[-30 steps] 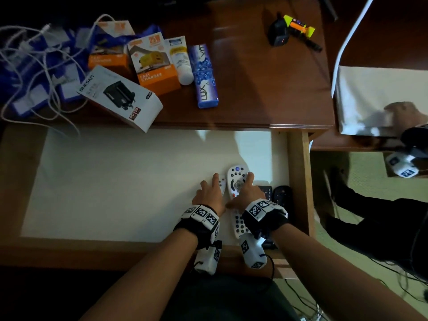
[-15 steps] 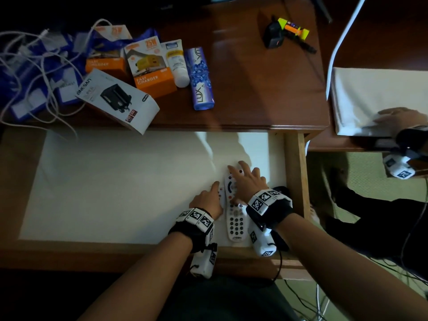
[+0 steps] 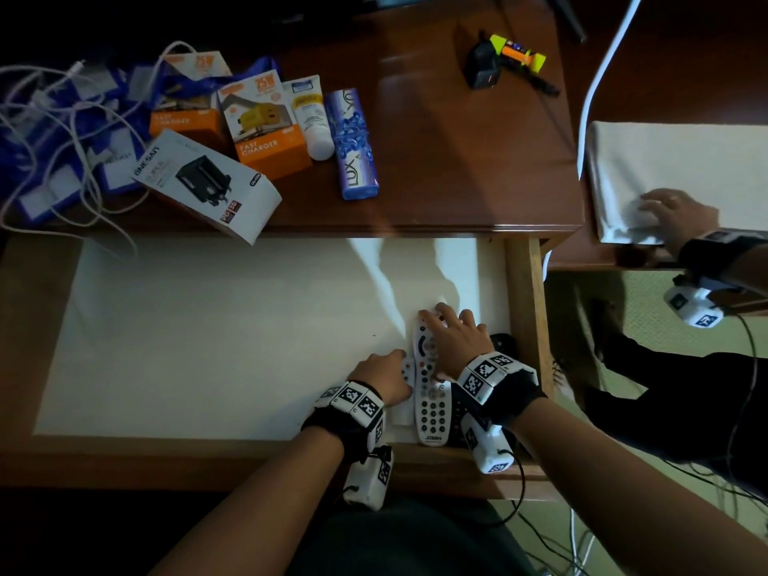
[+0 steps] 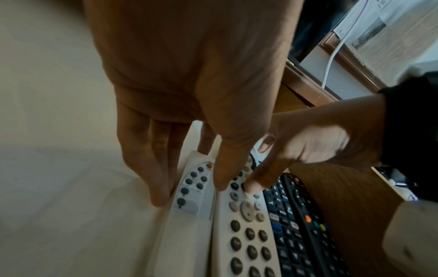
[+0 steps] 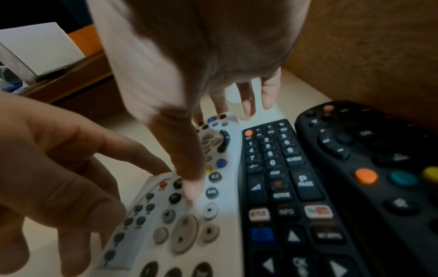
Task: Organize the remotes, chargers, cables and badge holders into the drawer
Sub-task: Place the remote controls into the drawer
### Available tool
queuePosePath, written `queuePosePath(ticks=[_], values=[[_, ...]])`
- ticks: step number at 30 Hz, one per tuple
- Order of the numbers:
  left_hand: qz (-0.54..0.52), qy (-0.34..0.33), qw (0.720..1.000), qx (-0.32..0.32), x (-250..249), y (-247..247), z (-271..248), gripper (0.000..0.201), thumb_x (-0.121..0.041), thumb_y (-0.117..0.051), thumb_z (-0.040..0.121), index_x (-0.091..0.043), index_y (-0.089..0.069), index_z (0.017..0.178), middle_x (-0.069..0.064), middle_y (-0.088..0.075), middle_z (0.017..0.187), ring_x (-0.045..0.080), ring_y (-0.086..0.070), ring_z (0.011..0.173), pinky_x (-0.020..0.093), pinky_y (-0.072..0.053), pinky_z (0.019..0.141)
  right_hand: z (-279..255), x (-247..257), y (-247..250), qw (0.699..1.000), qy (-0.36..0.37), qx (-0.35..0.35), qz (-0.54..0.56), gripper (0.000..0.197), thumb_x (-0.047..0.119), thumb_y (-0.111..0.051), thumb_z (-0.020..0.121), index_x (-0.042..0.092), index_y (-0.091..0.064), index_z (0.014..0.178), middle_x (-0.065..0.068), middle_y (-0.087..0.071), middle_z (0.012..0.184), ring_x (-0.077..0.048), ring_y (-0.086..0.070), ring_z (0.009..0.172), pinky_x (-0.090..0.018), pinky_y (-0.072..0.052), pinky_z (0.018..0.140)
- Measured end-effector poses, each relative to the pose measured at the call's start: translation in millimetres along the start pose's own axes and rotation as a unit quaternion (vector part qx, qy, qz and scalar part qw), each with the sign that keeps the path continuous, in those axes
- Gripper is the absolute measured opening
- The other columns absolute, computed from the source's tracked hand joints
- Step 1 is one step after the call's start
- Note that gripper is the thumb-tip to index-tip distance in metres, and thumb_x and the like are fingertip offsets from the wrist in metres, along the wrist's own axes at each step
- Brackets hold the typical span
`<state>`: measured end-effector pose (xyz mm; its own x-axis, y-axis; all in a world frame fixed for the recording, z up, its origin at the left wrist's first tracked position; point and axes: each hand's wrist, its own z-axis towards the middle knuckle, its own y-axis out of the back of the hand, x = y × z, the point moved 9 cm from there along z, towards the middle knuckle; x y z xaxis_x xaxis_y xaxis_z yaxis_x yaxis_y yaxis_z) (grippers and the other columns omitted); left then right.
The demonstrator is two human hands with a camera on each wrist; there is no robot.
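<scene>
The open drawer [image 3: 519, 305] has a white liner, and several remotes lie side by side at its front right. My left hand [image 3: 401, 367] [image 4: 190, 193] lies with straight fingers against the left edge of a small white remote [image 3: 402, 417] [image 4: 189, 196] [image 5: 132, 234], thumb on its right edge. My right hand [image 3: 449, 330] [image 5: 220, 150] is spread over the far end of the large white remote [image 3: 432, 413] [image 4: 246, 234] [image 5: 225, 215], thumb pressing its buttons. Right of it lie two black remotes [image 5: 279, 178] [image 5: 369, 159], mostly hidden under my wrist in the head view.
On the desk behind the drawer are a white charger box [image 3: 195, 180], orange charger boxes [image 3: 266, 130], tangled white cables [image 3: 62, 130] over blue badge holders [image 3: 41, 193], a tube, a soap box [image 3: 353, 147] and a black charger [image 3: 482, 68]. Another person's hand [image 3: 673, 214] rests on a white cloth at right.
My right hand slid from the middle of the large white remote to its far end. My left hand drew back beside the small white remote. The other person's hand shifted on the cloth.
</scene>
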<state>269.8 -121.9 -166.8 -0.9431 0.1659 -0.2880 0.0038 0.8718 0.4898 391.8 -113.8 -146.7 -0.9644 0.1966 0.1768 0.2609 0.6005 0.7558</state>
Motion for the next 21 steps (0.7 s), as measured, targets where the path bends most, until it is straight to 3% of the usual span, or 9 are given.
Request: queuePosePath(ticks=[4, 8, 12, 16, 18, 21], values=[[0.005, -0.007, 1.000, 0.027, -1.7, -0.8, -3.8, 0.056, -0.035, -0.062, 0.085, -0.019, -0.043, 0.134, 0.014, -0.056, 0.126, 0.033, -0.058, 0.110, 0.038, -0.049, 0.091, -0.5, 0.8, -0.8, 1.000, 0.002, 0.003, 0.008, 0.093, 0.022, -0.077, 0.069, 0.030, -0.020, 0.141, -0.001, -0.016, 0.150, -0.034, -0.027, 0.129, -0.050, -0.034, 0.104], [-0.034, -0.001, 0.996, 0.080, -2.6, -7.6, -12.3, 0.060, -0.036, -0.066, 0.084, -0.018, -0.041, 0.136, 0.010, -0.064, 0.109, 0.024, -0.068, 0.088, 0.035, -0.057, 0.081, 0.2, 2.0, 0.1, 1.000, 0.001, 0.006, 0.022, 0.088, 0.022, -0.076, 0.070, 0.029, -0.022, 0.140, -0.002, -0.018, 0.149, -0.034, -0.028, 0.129, -0.050, -0.033, 0.104], [-0.064, 0.000, 0.992, 0.110, 0.4, -12.2, -16.4, 0.072, -0.035, -0.068, 0.084, -0.022, -0.031, 0.144, 0.012, -0.063, 0.113, 0.024, -0.069, 0.086, 0.039, -0.058, 0.080, 3.5, 3.0, 4.5, 0.999, -0.003, 0.004, 0.033, 0.080, 0.030, -0.074, 0.074, 0.028, -0.027, 0.139, -0.003, -0.024, 0.147, -0.033, -0.029, 0.129, -0.048, -0.034, 0.104], [-0.078, -0.003, 0.990, 0.118, 6.3, -11.5, -14.4, 0.081, -0.037, -0.066, 0.085, -0.024, -0.018, 0.149, 0.011, -0.064, 0.111, 0.024, -0.069, 0.084, 0.034, -0.057, 0.073, 7.2, 1.6, 7.2, 0.999, -0.017, 0.009, 0.048, 0.080, 0.033, -0.075, 0.074, 0.028, -0.030, 0.140, -0.001, -0.028, 0.146, -0.030, -0.029, 0.130, -0.046, -0.036, 0.104], [-0.076, 0.000, 0.993, 0.092, 11.6, -3.6, -11.4, 0.080, -0.041, -0.064, 0.085, -0.023, -0.019, 0.149, 0.011, -0.063, 0.114, 0.024, -0.067, 0.089, 0.033, -0.056, 0.077, 8.9, 0.9, 11.2, 0.997, -0.025, 0.005, 0.074, 0.075, 0.030, -0.073, 0.075, 0.026, -0.034, 0.139, -0.001, -0.033, 0.144, -0.030, -0.032, 0.128, -0.044, -0.038, 0.102], [-0.062, -0.010, 0.998, 0.028, 18.8, 19.7, -4.2, 0.070, -0.046, -0.062, 0.085, -0.022, -0.034, 0.144, 0.011, -0.053, 0.134, 0.027, -0.057, 0.114, 0.033, -0.047, 0.093, 10.3, 1.6, 24.6, 0.993, -0.033, -0.022, 0.113, 0.060, 0.028, -0.067, 0.079, 0.021, -0.044, 0.134, -0.004, -0.046, 0.135, -0.029, -0.037, 0.123, -0.042, -0.041, 0.097]])
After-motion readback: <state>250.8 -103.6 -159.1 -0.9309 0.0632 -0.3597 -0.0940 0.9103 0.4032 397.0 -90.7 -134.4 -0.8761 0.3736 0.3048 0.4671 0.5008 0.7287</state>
